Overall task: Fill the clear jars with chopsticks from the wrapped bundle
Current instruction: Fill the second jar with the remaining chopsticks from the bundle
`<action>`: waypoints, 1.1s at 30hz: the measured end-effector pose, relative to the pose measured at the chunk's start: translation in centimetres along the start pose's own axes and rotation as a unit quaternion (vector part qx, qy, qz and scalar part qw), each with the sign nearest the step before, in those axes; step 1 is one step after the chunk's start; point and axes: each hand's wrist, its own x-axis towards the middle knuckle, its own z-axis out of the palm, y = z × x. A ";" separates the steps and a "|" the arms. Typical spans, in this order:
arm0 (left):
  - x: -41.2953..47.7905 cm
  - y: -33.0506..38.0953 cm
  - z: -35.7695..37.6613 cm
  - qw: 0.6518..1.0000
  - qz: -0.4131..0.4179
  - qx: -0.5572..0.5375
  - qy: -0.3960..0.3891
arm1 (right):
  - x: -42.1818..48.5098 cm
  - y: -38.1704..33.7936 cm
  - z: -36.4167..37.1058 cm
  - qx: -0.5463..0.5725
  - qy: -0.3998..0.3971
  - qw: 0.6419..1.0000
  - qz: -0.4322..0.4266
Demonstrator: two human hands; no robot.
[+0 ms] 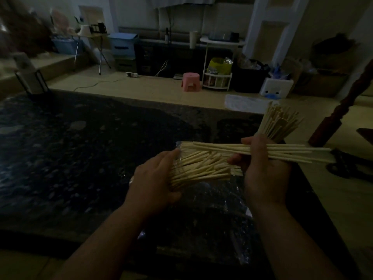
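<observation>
Pale wooden chopsticks lie in a clear plastic wrapper [203, 190] on the dark speckled table [80, 158]. My left hand [155, 184] grips the left end of this wrapped bundle [201, 168]. My right hand [264, 174] holds a handful of chopsticks [286, 152] pulled out level, their ends sticking out to the right. Behind my right hand, more chopsticks [278, 122] stand upright and fan out; the jar that holds them is hidden in the dark.
The table's far edge runs across the middle of the view, its right edge near my right arm. A dark wooden chair post [343, 106] stands at the right. On the floor beyond are a pink stool [190, 81] and storage boxes.
</observation>
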 end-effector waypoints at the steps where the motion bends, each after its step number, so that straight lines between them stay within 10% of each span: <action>1: 0.0 0.0 0.0 1.000 0.002 0.004 0.001 | -0.2 0.2 0.0 -0.026 -0.020 0.999 0.007; 6: -0.2 0.0 0.3 1.000 0.021 -0.002 0.012 | 0.1 2.1 -0.4 -0.175 -0.074 0.981 0.024; 14: -0.1 -0.2 0.4 0.999 0.029 -0.019 0.017 | 0.4 1.9 0.1 0.036 0.026 0.994 0.105; 17: -0.1 0.0 0.4 1.000 0.029 -0.007 -0.001 | 0.1 2.2 0.1 -0.066 -0.008 0.989 0.129; 28: 0.1 -0.2 0.4 0.999 0.029 -0.027 0.022 | -1.0 2.9 0.1 -0.198 -0.204 0.958 0.035; 33: 0.0 -0.1 -0.2 0.999 0.015 -0.038 0.032 | -0.6 2.6 -0.3 -0.143 -0.134 0.981 0.018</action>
